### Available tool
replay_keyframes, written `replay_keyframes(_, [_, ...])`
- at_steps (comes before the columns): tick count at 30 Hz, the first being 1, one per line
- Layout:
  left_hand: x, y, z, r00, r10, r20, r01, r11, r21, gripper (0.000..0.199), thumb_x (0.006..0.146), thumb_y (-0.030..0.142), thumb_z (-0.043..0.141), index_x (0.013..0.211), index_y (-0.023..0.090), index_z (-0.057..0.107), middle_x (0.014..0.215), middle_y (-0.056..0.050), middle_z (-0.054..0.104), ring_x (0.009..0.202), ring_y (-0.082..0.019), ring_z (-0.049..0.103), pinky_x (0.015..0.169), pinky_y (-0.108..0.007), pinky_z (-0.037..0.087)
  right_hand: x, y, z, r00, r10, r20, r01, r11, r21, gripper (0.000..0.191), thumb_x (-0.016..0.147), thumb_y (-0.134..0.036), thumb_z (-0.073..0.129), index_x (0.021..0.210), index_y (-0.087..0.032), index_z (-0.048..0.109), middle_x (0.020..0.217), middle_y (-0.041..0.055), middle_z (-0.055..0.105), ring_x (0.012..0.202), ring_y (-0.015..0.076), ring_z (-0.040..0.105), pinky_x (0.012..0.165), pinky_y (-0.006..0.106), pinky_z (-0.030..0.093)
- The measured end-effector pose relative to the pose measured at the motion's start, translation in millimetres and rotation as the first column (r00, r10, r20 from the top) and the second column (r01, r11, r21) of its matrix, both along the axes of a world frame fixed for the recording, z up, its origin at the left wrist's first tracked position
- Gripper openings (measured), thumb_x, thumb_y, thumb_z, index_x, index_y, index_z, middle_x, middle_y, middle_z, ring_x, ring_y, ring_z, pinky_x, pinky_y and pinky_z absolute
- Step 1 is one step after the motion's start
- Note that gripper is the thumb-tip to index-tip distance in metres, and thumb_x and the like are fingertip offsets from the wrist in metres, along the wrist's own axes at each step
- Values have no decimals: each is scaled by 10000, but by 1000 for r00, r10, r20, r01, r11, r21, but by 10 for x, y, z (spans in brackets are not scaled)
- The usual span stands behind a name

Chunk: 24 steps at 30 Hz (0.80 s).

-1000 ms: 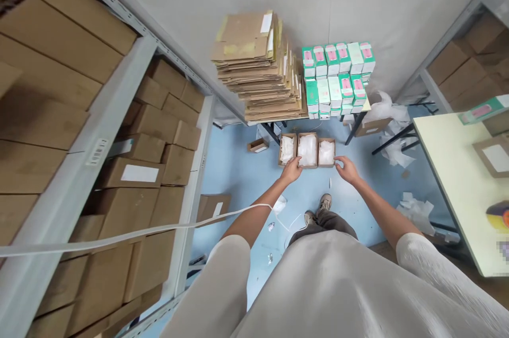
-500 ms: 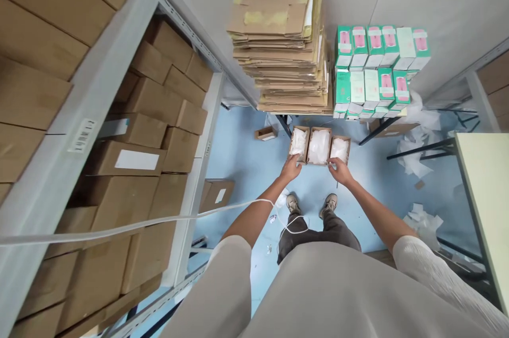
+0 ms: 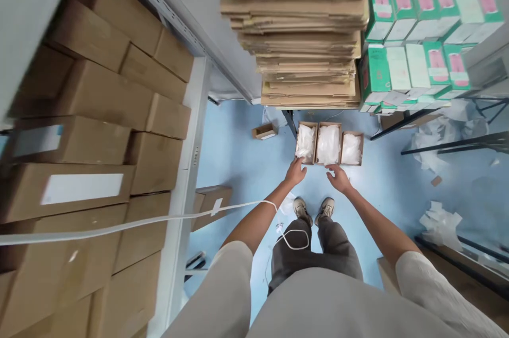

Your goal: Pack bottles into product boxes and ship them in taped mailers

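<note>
Ahead, flat cartons (image 3: 306, 57) and green packs (image 3: 417, 35) load a table (image 3: 397, 127) beyond three boxes (image 3: 329, 124); a cable (image 3: 159, 221) crosses the left forearm (image 3: 258, 221). The boxes stand abreast on blue floor (image 3: 234, 163), near a shelf (image 3: 186, 168). Left hand (image 3: 295, 173) meets the leftmost's near edge, its hold unclear; right hand (image 3: 339, 178), half-spread and unladen, is beside the middle one. The cartons' top is cut off.

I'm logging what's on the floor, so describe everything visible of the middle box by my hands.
The middle box is brown, cardboard-looking and open-topped, longer than wide. White, partly translucent filling, perhaps plastic, covers its inside. It sits upright on the blue floor, between the left box and the smaller-looking right box, close against both. Your right hand is by its near edge; whether it touches can't be told.
</note>
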State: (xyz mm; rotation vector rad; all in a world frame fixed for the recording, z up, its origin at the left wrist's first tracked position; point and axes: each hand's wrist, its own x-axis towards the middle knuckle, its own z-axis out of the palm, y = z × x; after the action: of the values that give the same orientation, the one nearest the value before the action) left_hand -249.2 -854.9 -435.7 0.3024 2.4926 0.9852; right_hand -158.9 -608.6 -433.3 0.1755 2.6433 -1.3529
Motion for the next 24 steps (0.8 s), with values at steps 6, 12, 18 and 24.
replay_keyframes(6, [-339,-48,-1076,996,89,33,-87,995,-58,618,942,142,660,1546,156,529,1486,-188,611,1415,-318,594,1246,-443,450,-532,-89,-997,998,53,-35,-54,998,-20,327,920,-200,596,1213,-232,740,1240,117,727,1069,255,726,978,452,623])
replay_keyframes(12, [-776,153,-1989,989,147,5,-147,988,-38,704,946,179,690,1609,144,457,1594,-211,533,1499,-334,532,1272,-411,406,-1164,-172,-1920,991,65,-117,-68,997,-24,335,917,-192,588,1219,-219,732,1257,123,708,1046,243,730,979,457,624])
replay_keyframes(18, [-1292,467,-2612,983,177,-44,-181,977,-115,685,1019,292,620,1657,156,411,1666,-210,468,1551,-359,472,1276,-438,391,-1555,-284,-2529,964,68,-257,-80,996,-36,356,916,-199,571,1234,-230,729,1211,104,708,1020,240,722,972,445,626])
replay_keyframes(24, [-1621,668,-3026,989,148,25,-140,969,-205,909,962,467,713,1742,301,278,1843,-149,134,1659,-418,271,1303,-525,342,-1608,-262,-2828,944,63,-323,-78,996,-35,354,939,-211,562,1250,-240,729,1243,105,703,1060,246,713,1001,462,621])
